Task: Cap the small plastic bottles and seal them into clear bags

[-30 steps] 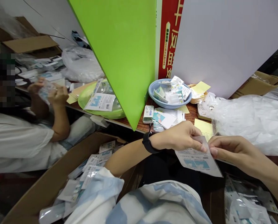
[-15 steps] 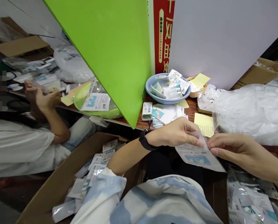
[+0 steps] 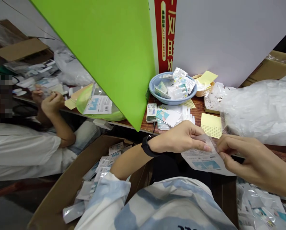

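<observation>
My left hand is closed on a clear plastic packet with grey print and light blue pictures, the thumb lying across its front. At the packet's right edge my right hand is closed, thumb and forefinger pinching close to the bag's opening or side; which of these cannot be made out. The packet tilts over my lap, just off the table's front edge. Beyond it lies a yellow sticker sheet. A stack of printed cards and packets rests on the table past my left hand.
A blue basin holds several packets beside a small orange bowl. Bulky white plastic covers the table's right. A green panel separates a co-worker's hands. Below are a carton and packets.
My right hand has shifted slightly right and its fingers have curled more at the packet's edge. The packet's lower corner has moved right too. The co-worker's hands have changed pose.
</observation>
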`<state>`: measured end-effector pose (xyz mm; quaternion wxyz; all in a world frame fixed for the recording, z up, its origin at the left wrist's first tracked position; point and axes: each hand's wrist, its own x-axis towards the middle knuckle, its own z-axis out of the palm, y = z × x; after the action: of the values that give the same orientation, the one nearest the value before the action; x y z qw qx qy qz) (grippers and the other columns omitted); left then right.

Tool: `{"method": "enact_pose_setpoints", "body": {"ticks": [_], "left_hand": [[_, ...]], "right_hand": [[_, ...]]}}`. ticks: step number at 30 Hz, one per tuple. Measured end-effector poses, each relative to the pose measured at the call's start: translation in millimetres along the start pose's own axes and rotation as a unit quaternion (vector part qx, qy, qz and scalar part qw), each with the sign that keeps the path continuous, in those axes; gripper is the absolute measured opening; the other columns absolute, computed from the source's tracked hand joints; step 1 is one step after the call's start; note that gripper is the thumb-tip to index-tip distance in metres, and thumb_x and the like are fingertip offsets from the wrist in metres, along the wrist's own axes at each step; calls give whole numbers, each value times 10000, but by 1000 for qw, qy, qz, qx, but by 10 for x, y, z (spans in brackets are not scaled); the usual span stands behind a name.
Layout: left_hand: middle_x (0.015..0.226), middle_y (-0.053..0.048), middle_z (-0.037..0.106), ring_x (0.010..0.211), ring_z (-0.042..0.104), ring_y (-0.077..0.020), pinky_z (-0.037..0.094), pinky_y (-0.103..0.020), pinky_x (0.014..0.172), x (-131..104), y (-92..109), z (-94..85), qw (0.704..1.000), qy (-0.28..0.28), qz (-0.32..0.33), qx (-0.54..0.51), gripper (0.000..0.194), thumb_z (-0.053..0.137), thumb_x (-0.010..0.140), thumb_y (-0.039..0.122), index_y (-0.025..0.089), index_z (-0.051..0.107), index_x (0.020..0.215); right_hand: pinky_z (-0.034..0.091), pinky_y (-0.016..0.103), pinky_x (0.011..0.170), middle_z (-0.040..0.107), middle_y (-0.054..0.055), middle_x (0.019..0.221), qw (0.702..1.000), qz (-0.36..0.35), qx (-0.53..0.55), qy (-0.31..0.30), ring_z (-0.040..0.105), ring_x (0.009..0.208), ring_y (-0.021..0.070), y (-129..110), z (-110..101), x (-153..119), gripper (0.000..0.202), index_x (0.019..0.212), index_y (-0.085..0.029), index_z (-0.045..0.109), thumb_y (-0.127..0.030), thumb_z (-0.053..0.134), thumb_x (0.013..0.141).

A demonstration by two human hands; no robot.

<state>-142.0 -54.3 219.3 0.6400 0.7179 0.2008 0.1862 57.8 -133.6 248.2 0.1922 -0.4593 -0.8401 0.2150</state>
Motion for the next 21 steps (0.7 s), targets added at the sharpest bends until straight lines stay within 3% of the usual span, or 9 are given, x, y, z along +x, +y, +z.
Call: {"method": "enact_pose_setpoints", "body": {"ticks": [6,13,21], "left_hand": [[648,0,527,625,480,-105,369,-228,570,9,-1,-4,1000,11,-14,-23,365,755,741,416,104,603,625],[715,-19,588,688,522,-123,431,-249,660,17,-73,-22,997,10,-32,-76,307,788,709,391,101,689,712],[674,-3,547,693,520,-129,429,-256,675,21,-46,-80,996,14,-48,-67,388,797,673,465,97,675,677]], "right_hand": [[383,226,475,559,-7,592,998,43,22,38,476,518,111,-2,9,2,152,664,-220,507,-204,490,814],[353,232,449,533,-10,562,997,67,35,28,431,488,108,18,9,30,168,638,-222,492,-231,491,806],[467,259,584,673,34,735,998,22,65,8,598,619,148,124,-26,64,222,777,-226,658,-331,521,917]]}}
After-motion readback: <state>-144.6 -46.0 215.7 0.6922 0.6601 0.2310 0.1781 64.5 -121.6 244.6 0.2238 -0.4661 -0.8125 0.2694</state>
